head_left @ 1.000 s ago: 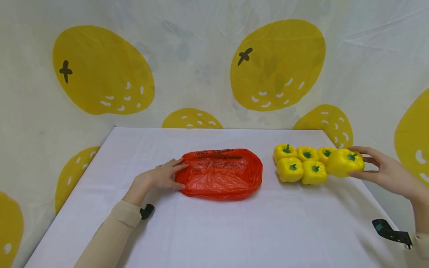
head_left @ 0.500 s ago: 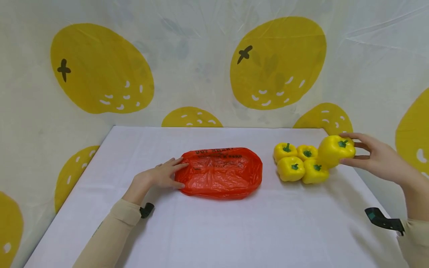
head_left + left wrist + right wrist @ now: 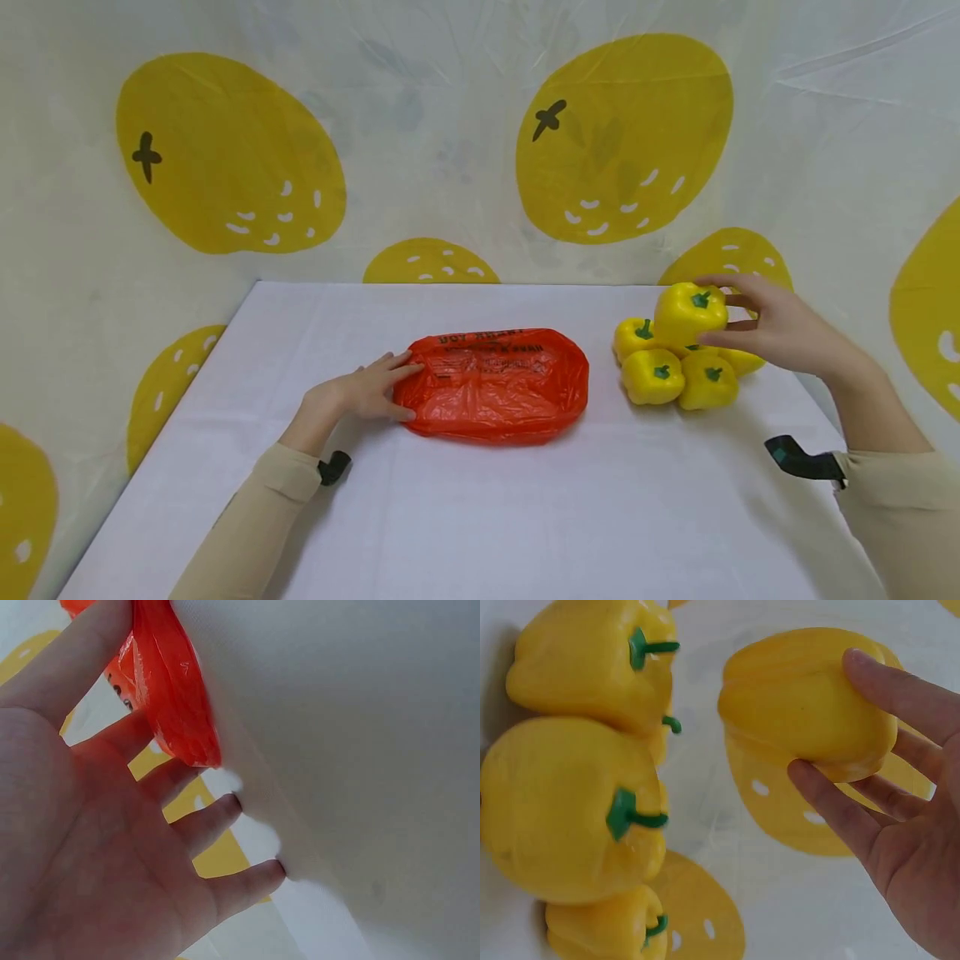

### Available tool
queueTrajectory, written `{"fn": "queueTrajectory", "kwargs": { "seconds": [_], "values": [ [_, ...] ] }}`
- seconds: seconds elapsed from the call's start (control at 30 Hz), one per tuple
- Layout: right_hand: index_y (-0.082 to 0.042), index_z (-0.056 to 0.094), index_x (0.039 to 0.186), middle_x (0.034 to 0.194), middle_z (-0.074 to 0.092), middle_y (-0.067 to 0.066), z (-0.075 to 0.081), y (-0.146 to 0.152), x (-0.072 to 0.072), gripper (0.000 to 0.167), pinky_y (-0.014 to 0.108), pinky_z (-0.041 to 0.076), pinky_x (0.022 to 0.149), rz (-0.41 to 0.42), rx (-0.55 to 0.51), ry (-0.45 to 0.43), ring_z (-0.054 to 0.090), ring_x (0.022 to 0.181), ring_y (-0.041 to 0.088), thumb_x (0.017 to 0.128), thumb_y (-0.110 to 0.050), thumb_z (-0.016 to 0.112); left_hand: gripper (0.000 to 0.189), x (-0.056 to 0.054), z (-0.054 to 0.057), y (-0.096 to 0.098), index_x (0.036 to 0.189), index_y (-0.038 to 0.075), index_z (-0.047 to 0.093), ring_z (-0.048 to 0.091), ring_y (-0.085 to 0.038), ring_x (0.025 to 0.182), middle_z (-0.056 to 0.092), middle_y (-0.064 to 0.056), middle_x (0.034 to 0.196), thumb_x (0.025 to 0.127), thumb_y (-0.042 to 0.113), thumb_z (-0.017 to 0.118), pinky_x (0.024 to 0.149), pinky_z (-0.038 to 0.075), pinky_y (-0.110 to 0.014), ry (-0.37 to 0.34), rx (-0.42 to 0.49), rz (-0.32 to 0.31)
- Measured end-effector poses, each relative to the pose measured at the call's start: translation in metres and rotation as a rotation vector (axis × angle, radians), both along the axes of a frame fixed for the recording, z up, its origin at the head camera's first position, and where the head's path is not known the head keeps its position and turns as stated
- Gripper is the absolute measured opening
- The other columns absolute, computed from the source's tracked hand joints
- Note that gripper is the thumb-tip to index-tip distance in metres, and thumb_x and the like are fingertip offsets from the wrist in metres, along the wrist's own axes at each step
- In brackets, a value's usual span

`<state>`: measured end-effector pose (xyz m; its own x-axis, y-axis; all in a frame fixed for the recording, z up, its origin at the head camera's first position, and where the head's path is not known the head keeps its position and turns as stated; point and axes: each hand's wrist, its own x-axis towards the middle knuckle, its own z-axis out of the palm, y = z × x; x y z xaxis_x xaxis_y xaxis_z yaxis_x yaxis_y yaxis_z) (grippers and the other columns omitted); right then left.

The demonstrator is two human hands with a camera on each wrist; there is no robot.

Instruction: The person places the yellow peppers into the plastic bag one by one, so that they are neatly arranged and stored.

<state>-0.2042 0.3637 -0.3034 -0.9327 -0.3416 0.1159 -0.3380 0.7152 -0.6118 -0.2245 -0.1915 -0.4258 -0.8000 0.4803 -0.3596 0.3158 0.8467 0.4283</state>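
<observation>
My right hand grips a yellow bell pepper with a green stem, thumb on one side and fingers on the other. It hangs above several more yellow bell peppers grouped on the right part of the table; one behind is mostly hidden by it. In the right wrist view, the held pepper is apart from the grouped peppers. My left hand rests with spread fingers at the left end of a red plastic bag with dark print. In the left wrist view the bag lies by the thumb and forefinger.
A white cloth covers the table, whose back edge meets a pale curtain printed with big yellow fruit. Dark wrist-worn devices show at both cuffs, one below the right hand.
My right hand has carried the held pepper leftward and up, from beside the group's right end to above its back row. The left hand stays at the bag.
</observation>
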Motion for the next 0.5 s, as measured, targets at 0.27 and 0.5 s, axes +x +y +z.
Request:
{"fn": "queueTrajectory", "kwargs": {
  "seconds": [0.27,0.5],
  "values": [
    [-0.011,0.050,0.147,0.148,0.050,0.009,-0.006,-0.036,-0.014,0.071,0.020,0.055,0.088,0.066,0.027,-0.010,0.049,0.132,0.043,0.086,-0.018,0.086,0.085,0.000,0.001,0.004,0.161,0.013,0.035,0.009,-0.045,0.153,0.017,-0.015,0.169,0.091,0.038,0.077,0.115,0.013,-0.073,-0.003,-0.007,0.008],
    [-0.018,0.050,0.148,0.150,0.048,0.004,-0.010,-0.062,-0.021,0.072,0.048,0.055,0.094,0.107,0.033,-0.047,0.047,0.135,0.038,0.087,-0.030,0.085,0.084,0.000,-0.001,0.003,0.160,0.013,0.036,0.010,-0.046,0.153,0.018,-0.015,0.169,0.091,0.037,0.077,0.114,0.012,-0.075,0.014,0.001,0.008]
  ]
}}
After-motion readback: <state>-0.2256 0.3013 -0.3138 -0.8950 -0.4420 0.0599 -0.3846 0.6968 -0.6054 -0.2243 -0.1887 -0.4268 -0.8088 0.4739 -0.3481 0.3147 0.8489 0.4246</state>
